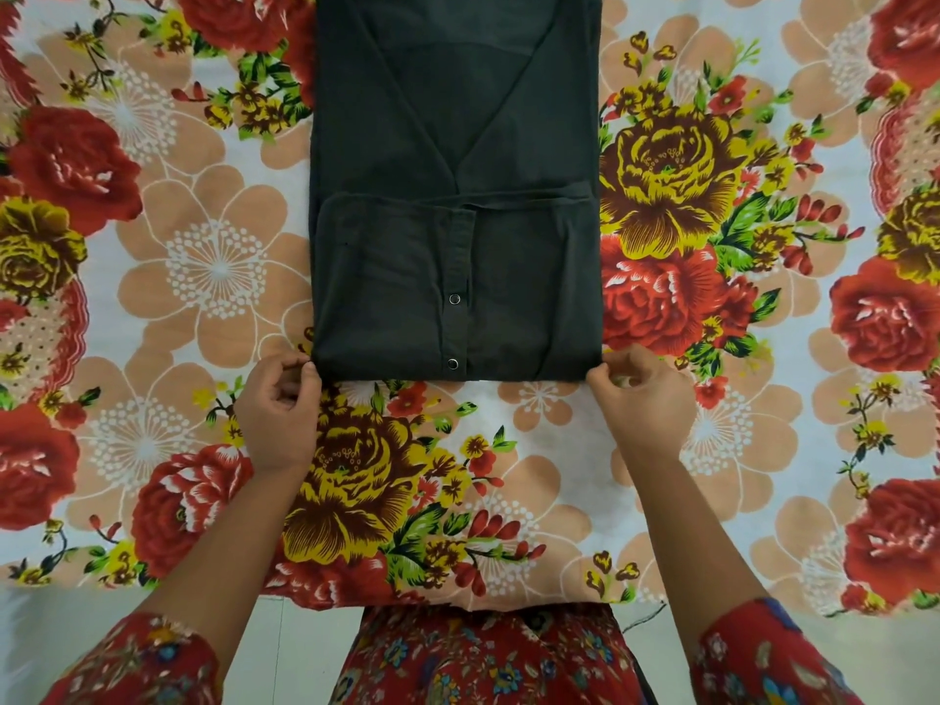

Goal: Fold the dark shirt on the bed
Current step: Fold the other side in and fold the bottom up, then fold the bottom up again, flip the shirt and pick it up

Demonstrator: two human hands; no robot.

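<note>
Bedsheet [203, 277]: a floral cover in red, yellow and peach blooms with green leaves on white – it fills the view from edge to edge and ends at the near side of the bed.

Left sleeve [137, 664]: red patterned cloth at the bottom left corner; the bare forearm runs up from it toward the middle.

Left hand [277, 414]: curled narrow, thumb and forefinger pinched on the near left corner of the dark shirt, the other fingers tucked into the palm. The hand lies on the sheet just below the shirt's folded edge.

Dark shirt [407, 145]: lies flat at the centre of the bed as a tall narrow rectangle, its far end running out of the top of the view. Both sides are folded inward, and their edges make a V that points toward the person. The near part is folded up over the rest, showing the front placket with two metal snaps [454, 299], one above the other. The fold line nearest the person runs straight between the two hands.

Right hand [643, 404]: also curled narrow – thumb and forefinger pinch the near right corner of the shirt, knuckles up.

Right sleeve [763, 658]: the same red patterned cloth at the bottom right.

Garment at bottom centre [483, 658]: the person's red floral clothing, against the near edge of the bed.
</note>
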